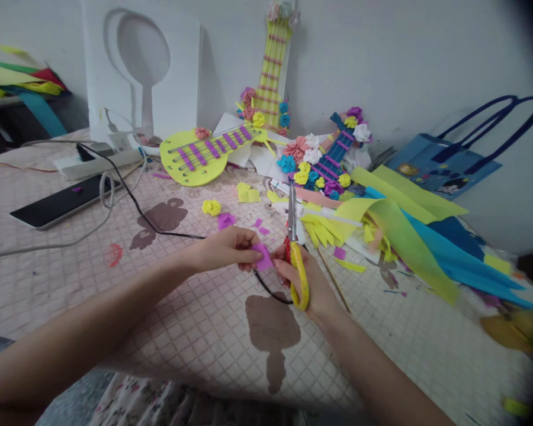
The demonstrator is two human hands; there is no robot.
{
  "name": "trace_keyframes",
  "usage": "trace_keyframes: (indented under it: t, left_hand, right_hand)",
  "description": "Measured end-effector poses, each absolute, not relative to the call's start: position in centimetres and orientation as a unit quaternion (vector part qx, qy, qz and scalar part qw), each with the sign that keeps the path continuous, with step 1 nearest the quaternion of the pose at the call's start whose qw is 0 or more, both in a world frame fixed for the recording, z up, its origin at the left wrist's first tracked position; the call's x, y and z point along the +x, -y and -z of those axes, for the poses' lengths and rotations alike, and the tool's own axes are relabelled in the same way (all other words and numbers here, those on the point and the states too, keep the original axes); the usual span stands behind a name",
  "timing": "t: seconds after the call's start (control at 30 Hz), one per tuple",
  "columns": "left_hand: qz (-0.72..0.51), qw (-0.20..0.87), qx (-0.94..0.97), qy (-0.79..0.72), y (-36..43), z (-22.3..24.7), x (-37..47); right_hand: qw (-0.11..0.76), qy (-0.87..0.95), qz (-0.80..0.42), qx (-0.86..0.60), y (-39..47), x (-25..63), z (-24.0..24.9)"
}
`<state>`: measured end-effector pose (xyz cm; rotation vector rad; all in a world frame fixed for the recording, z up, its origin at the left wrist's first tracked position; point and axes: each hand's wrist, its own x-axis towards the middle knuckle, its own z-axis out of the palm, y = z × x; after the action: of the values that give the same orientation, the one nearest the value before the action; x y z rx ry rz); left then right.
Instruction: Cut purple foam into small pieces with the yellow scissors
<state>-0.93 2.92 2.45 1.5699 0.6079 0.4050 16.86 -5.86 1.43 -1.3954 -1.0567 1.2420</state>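
Here you are with your left hand point(244, 248) closed in a pinch on a purple paper piece point(262, 258), right in front of you above the patterned surface point(190, 302). Your right hand point(299, 272) is wrapped around the scissors point(299, 269), yellow and red at the handles, with the blades pointing up and away from you. Its fingertips come right up to the paper's right edge; whether they touch it, you can't tell from here.

Just beyond your hands lie small purple scraps point(263, 231), a crumpled purple paper point(226, 220) and, to its left, a yellow paper flower point(211, 207). A black cable point(137, 207) runs across the surface and passes below your hands, and a thin stick point(333, 279) slants away just right of your right hand.

Farther back, there's a yellow guitar model point(195, 171) with purple strips, and a blue guitar model point(337, 157) surrounded by paper flowers. Over on the right, yellow crepe paper point(391, 248) and blue crepe paper point(457, 260) sprawl in front of a blue bag point(439, 163); on the left, a power strip point(98, 163) sits behind a flat black device point(64, 202).
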Motion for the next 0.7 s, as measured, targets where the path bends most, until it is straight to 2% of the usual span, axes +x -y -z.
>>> trace_keyframes:
  t: [0.33, 0.7]
  left_hand:
    - [-0.171, 0.633, 0.706, -0.269, -2.6, -2.4, -0.8]
    - [-0.259, 0.648, 0.640, -0.321, -1.1, -1.3, 0.7]
  right_hand:
    - [0.481, 0.433, -0.538, -0.540, 6.2, 16.6, -1.8]
    - [0.505, 0.430, -0.517, -0.540, 6.0, 16.5, -1.6]
